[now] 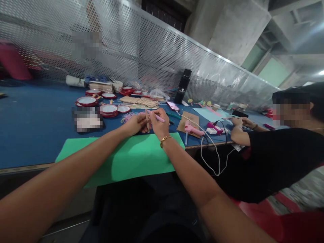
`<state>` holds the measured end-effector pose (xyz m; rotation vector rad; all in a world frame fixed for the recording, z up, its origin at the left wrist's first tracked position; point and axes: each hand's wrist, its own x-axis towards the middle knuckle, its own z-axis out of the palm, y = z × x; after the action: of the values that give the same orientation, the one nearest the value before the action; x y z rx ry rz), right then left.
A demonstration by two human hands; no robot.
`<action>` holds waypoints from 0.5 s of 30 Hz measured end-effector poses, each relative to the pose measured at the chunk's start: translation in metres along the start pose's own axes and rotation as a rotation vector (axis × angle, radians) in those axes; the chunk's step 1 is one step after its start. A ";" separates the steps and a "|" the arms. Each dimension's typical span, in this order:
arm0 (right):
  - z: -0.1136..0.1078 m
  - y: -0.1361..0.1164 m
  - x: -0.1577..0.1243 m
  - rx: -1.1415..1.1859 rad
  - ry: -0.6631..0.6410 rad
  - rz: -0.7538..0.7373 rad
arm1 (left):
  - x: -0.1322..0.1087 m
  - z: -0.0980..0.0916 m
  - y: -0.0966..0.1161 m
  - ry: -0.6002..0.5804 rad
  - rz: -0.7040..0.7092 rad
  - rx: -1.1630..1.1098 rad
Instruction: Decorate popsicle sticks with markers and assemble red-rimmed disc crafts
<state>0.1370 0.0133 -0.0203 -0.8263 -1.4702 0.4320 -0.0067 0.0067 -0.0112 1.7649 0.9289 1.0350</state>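
Note:
My left hand point(136, 124) pinches a flat wooden craft stick point(146, 115), which stands roughly upright between the fingers. Closed around a pale purple pen point(160, 118), my right hand point(161, 125) meets the stick from the right; the pen's tip is hidden by the fingers. Both hands are just above the far edge of a green sheet point(118, 158) that hangs over the table's front edge. Behind my left hand lies a tangle of pink and purple strands point(126, 116). A pile of wooden sticks point(141, 101) is spread beyond the hands.
Several red-rimmed round pieces point(108, 110) lie at the left, near a dark blurred-out object point(88, 119). On the right, a pink glue gun point(193, 129) rests on cardboard point(188, 118), with white cables point(215, 152) hanging off the edge. A co-worker point(286, 152) sits beyond. A perforated metal screen point(121, 44) backs the table.

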 end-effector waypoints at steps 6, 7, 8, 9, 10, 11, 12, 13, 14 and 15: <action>0.001 -0.006 0.000 0.036 0.015 0.012 | 0.000 0.000 0.001 0.001 -0.011 0.023; 0.001 -0.007 -0.001 0.037 0.000 0.013 | 0.000 0.001 0.001 0.003 -0.012 0.024; 0.001 -0.008 -0.001 0.037 -0.010 0.014 | 0.000 0.001 0.001 0.005 -0.013 0.026; 0.001 -0.008 -0.001 0.035 -0.012 0.015 | 0.000 0.001 0.001 0.007 -0.014 0.028; 0.001 -0.008 -0.001 0.032 -0.005 0.017 | 0.000 0.001 0.001 0.009 -0.014 0.030; 0.001 -0.007 0.000 0.029 0.007 0.019 | 0.000 0.000 0.000 0.010 -0.015 0.033; 0.000 -0.006 0.000 0.028 0.020 0.020 | 0.000 0.000 0.000 0.010 -0.016 0.034; 0.000 -0.006 0.000 0.029 0.028 0.019 | 0.000 0.000 0.000 0.009 -0.016 0.035; 0.000 -0.005 0.000 0.030 0.029 0.017 | 0.000 0.000 0.000 0.008 -0.016 0.036; 0.000 -0.005 0.000 0.034 0.010 0.013 | 0.000 -0.001 -0.001 0.007 -0.015 0.035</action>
<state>0.1363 0.0099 -0.0169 -0.8100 -1.4455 0.4609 -0.0072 0.0074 -0.0117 1.7814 0.9683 1.0217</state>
